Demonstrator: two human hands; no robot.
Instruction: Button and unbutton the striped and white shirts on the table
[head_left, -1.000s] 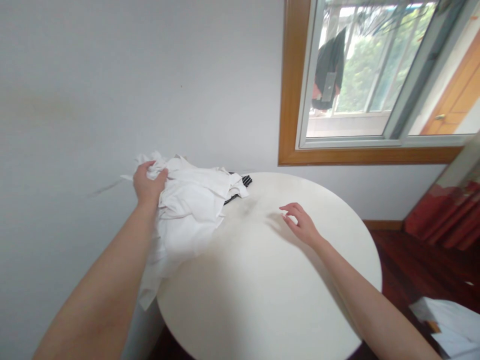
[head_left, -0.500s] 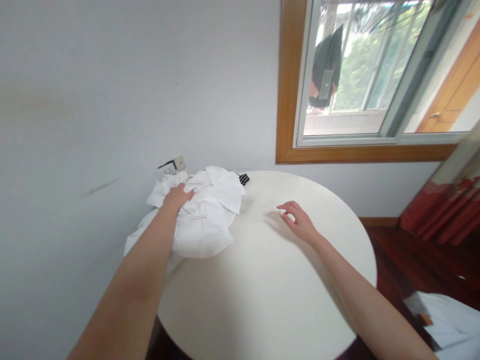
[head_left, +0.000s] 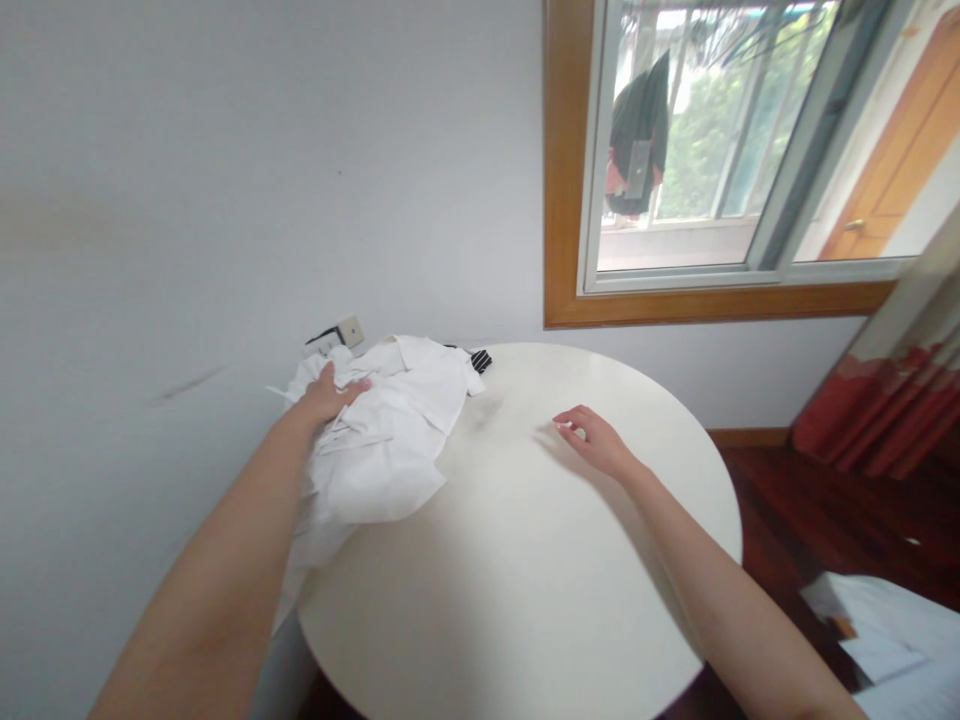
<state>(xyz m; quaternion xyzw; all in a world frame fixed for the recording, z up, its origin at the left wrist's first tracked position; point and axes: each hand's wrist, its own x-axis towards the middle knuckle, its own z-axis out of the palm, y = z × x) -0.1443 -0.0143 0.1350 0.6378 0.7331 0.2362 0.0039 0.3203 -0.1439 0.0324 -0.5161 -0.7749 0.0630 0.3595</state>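
A crumpled white shirt [head_left: 397, 440] lies heaped on the left side of the round white table [head_left: 525, 580], with part of it drooping past the left edge. On top of the heap rests my left hand [head_left: 330, 395], its thumb stretched out and fingers spread against the fabric. My right hand [head_left: 589, 440] hovers just above the table, right of the shirt, casting a shadow. Its thumb and index finger come together in a pinch; a tiny pale thing may be between the tips, too small to make out. Behind the shirt pokes out a black-and-white striped piece of cloth [head_left: 481, 360].
A wall [head_left: 262, 180] with a socket [head_left: 350, 331] borders the table at the left and back. The wood-framed window [head_left: 564, 200] is behind on the right, beside a red and beige curtain [head_left: 862, 410]. White items [head_left: 892, 630] lie low at the right, above dark flooring.
My left hand has shifted left, and the shirt has moved with it, sagging further over the table's edge. My right hand keeps nearly the same pose. The view has turned slightly.
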